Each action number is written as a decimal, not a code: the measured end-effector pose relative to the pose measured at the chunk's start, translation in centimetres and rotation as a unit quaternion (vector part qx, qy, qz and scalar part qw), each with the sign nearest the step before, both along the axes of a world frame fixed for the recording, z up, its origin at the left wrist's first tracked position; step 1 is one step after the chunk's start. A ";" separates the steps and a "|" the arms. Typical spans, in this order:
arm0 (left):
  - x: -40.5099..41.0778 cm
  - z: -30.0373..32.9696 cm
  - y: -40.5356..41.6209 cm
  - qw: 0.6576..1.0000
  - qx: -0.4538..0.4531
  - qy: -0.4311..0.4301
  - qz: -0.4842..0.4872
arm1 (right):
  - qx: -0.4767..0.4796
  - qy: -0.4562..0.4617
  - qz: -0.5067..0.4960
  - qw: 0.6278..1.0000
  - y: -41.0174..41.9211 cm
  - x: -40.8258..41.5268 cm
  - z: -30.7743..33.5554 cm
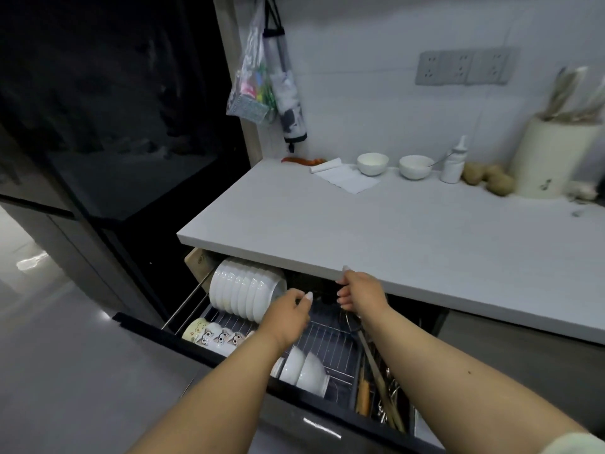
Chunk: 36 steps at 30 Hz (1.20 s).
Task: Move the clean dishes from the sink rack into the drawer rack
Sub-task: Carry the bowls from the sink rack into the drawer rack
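Observation:
The drawer rack is pulled out under the countertop, a wire grid in a dark drawer. A row of white plates stands on edge at its back left. Owl-patterned cups lie at the front left and white bowls lean at the front middle. My left hand reaches in beside the last plate, fingers curled. My right hand is just under the counter edge, fingers curled downward. A dark shape sits between the two hands in shadow; whether they hold it is unclear. The sink rack is out of view.
Chopsticks and utensils fill the drawer's right compartment. The countertop overhangs the drawer's back and carries two white bowls, a folded cloth, a small bottle, potatoes and a utensil crock. A dark fridge stands at the left.

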<state>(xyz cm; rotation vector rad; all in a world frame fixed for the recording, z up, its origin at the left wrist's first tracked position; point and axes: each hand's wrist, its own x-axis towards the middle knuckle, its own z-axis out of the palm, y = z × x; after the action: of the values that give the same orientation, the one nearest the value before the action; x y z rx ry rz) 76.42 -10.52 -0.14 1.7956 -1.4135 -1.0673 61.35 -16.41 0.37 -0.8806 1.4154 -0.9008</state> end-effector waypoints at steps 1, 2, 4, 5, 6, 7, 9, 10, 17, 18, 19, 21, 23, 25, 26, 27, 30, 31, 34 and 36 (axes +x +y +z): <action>-0.9 0.3 0.1 1.000 -0.004 0.005 -0.008 | -0.007 -0.002 -0.012 1.000 0.4 -0.8 0.2; -1.7 0.6 0.2 1.000 -0.007 0.004 -0.018 | -0.012 -0.008 -0.023 1.000 0.8 -1.5 0.4; -3.5 1.1 0.3 0.999 -0.013 -0.010 -0.036 | -0.020 -0.015 -0.039 0.999 1.5 -3.1 0.8; -4.3 1.2 0.3 0.999 -0.014 -0.015 -0.044 | -0.023 -0.016 -0.046 0.999 1.8 -3.9 1.1; -5.2 1.5 0.3 0.998 -0.015 -0.018 -0.053 | -0.027 -0.018 -0.051 0.998 2.1 -4.8 1.3; -6.1 1.7 0.3 0.998 -0.015 -0.022 -0.061 | -0.031 -0.018 -0.056 0.998 2.4 -5.6 1.5; -8.0 2.2 0.2 0.997 -0.017 -0.027 -0.077 | -0.041 -0.017 -0.065 0.997 2.8 -7.5 2.1; -9.1 2.5 0.1 0.996 -0.020 -0.028 -0.086 | -0.044 -0.019 -0.072 0.996 3.0 -8.5 2.3; -17.7 5.3 -1.8 0.989 -0.044 -0.022 -0.136 | -0.073 -0.008 -0.124 0.990 3.6 -17.4 5.1; -19.3 5.7 -2.0 0.989 -0.051 -0.021 -0.140 | -0.077 -0.004 -0.130 0.988 3.7 -19.1 5.6; -21.0 6.0 -2.3 0.987 -0.058 -0.023 -0.147 | -0.081 0.000 -0.139 0.987 3.8 -20.8 6.1; -24.6 6.6 -2.7 0.983 -0.065 -0.025 -0.170 | -0.086 0.006 -0.163 0.983 4.2 -24.4 7.0; -28.6 7.1 -2.9 0.978 -0.064 -0.018 -0.197 | -0.090 0.013 -0.190 0.978 4.8 -28.1 7.6; -32.6 7.4 -2.9 0.972 -0.065 -0.011 -0.225 | -0.095 0.022 -0.216 0.971 5.5 -31.7 7.9; -34.7 7.6 -2.8 0.969 -0.065 -0.009 -0.239 | -0.096 0.027 -0.230 0.968 6.0 -33.5 7.9; -36.6 7.7 -2.6 0.965 -0.064 -0.009 -0.255 | -0.096 0.030 -0.243 0.965 6.5 -35.3 7.8; -42.4 7.5 -2.0 0.948 -0.057 -0.029 -0.311 | -0.093 0.031 -0.287 0.953 8.3 -40.6 7.3; -44.3 7.3 -1.8 0.941 -0.055 -0.038 -0.331 | -0.090 0.031 -0.303 0.948 9.1 -42.3 7.1; -50.0 6.7 -0.8 0.921 -0.052 -0.046 -0.383 | -0.080 0.035 -0.354 0.931 11.8 -47.9 6.4; -53.7 6.2 0.1 0.905 -0.046 -0.050 -0.420 | -0.068 0.042 -0.394 0.916 14.0 -51.7 5.6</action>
<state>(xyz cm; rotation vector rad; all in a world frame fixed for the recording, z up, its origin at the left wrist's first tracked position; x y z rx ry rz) 22.73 -10.39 6.04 1.1617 -2.3553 -1.2767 9.66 -2.40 5.98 -0.4240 1.8350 -1.5914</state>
